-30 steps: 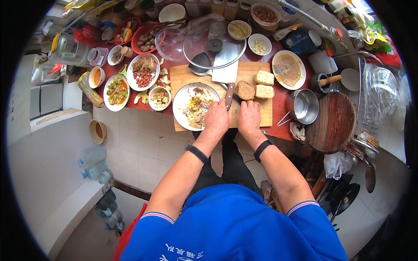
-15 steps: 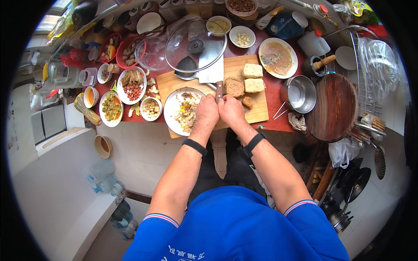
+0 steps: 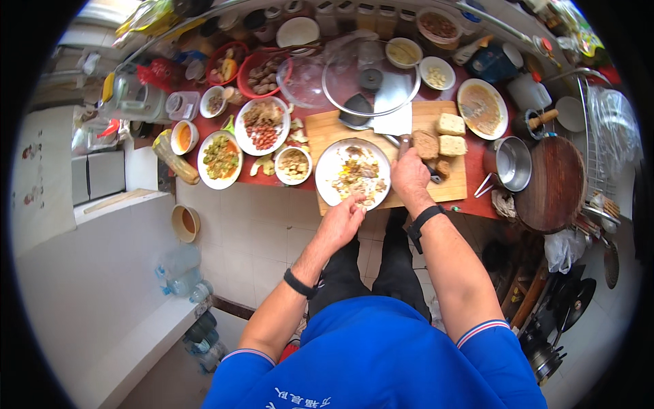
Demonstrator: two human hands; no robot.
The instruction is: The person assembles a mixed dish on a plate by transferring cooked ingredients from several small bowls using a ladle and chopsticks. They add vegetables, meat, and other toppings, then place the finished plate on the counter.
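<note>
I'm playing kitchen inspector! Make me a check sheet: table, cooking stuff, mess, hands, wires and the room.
Surface: red table, with a wooden board on it.
Job's things: plate holding food bits; cleaver on the board, partly under a glass lid.
Clutter: many bowls, a metal pot.
Left hand: fingers at the plate's near rim; can't tell if holding anything.
Right hand: at the cleaver's handle; grip hidden.
Cables: nothing seen.
Surroundings: tiled floor, plastic bottles.

Left hand (image 3: 343, 223) shifted, now at plate's (image 3: 328, 178) near edge
</note>
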